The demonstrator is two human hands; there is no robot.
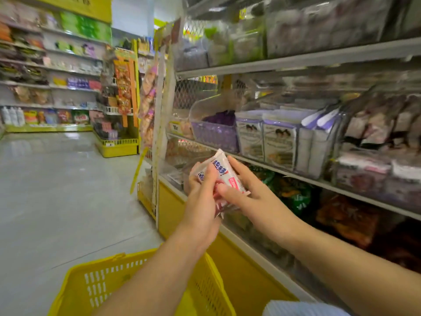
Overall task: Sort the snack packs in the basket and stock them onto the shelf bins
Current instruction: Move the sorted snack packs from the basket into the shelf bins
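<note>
Yellow basket [98,286] sits at the lower edge of the view, under the left forearm, on the aisle side of the shelf unit [303,177]. Both hands are raised together in front of the lower shelf: the left hand [201,197] and the right hand [245,192] each have fingers curled round one white snack pack [224,171] with blue lettering, held tilted between them. Clear bins [268,142] of purple-and-white packs stand on the shelf just beyond the pack.
</note>
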